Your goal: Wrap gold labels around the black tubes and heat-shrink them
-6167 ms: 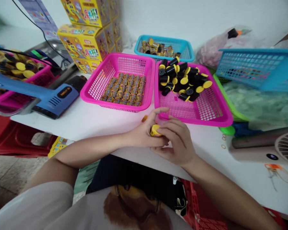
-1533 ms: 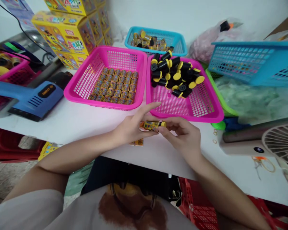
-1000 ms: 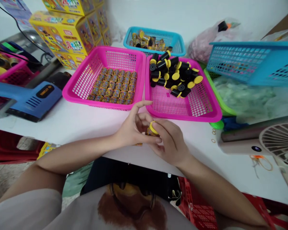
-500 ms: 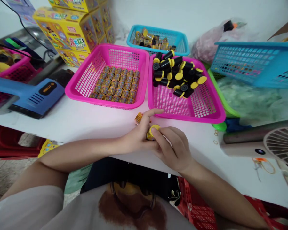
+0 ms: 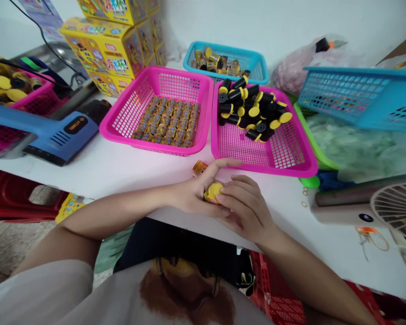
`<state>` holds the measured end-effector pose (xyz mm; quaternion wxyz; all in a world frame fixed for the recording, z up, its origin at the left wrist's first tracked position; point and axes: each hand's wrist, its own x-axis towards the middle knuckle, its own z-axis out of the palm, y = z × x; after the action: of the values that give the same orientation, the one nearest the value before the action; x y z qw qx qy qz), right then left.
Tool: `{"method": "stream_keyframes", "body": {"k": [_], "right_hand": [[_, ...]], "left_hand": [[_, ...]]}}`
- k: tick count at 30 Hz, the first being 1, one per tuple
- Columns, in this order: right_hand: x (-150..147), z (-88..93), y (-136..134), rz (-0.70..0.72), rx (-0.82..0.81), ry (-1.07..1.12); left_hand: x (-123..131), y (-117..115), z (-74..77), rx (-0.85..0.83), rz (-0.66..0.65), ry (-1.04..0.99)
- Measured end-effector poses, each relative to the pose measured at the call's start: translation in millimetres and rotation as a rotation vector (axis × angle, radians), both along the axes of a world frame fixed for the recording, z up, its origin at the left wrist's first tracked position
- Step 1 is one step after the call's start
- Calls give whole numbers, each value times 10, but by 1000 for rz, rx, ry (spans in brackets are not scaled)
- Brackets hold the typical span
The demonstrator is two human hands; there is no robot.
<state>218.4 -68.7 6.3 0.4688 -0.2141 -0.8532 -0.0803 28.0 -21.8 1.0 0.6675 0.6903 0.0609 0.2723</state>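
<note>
Close to the table's front edge, my left hand (image 5: 193,195) is curled around a small container with a yellow lid (image 5: 214,191), its index finger stretched out over the top. The fingertips of my right hand (image 5: 252,208) press against the lid's right side. My hands hide the container's lower part. Just beyond them, a small printed orange-yellow piece (image 5: 199,168) lies on the white table (image 5: 128,169). Behind, a pink basket (image 5: 105,127) holds rows of small printed containers (image 5: 171,121); the pink basket beside it (image 5: 307,167) holds black tubes with yellow lids (image 5: 246,106).
A blue heat gun (image 5: 66,135) lies at the left, below stacked yellow boxes (image 5: 103,47). At the back stands a light-blue basket (image 5: 259,72) of small containers. To the right are another blue basket (image 5: 345,97), a plastic bag (image 5: 341,140) and a fan (image 5: 358,201).
My right fingers have shifted from the top of the yellow lid to its right side, so more of the lid shows. The whole view has moved slightly.
</note>
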Motion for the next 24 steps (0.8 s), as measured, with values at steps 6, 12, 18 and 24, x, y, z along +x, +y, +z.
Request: {"method": "stream_keyframes", "body": {"k": [6, 12, 18, 24], "right_hand": [[43, 73, 90, -162, -1, 41], [588, 382, 991, -554, -513, -236], [860, 348, 1966, -817, -863, -898], [816, 216, 1968, -750, -885, -978]], "left_hand": [[-99, 120, 289, 233, 343, 1], [-408, 728, 742, 510, 806, 222], [-356, 2062, 886, 574, 1028, 664], [-194, 2873, 604, 434, 1129, 911]]}}
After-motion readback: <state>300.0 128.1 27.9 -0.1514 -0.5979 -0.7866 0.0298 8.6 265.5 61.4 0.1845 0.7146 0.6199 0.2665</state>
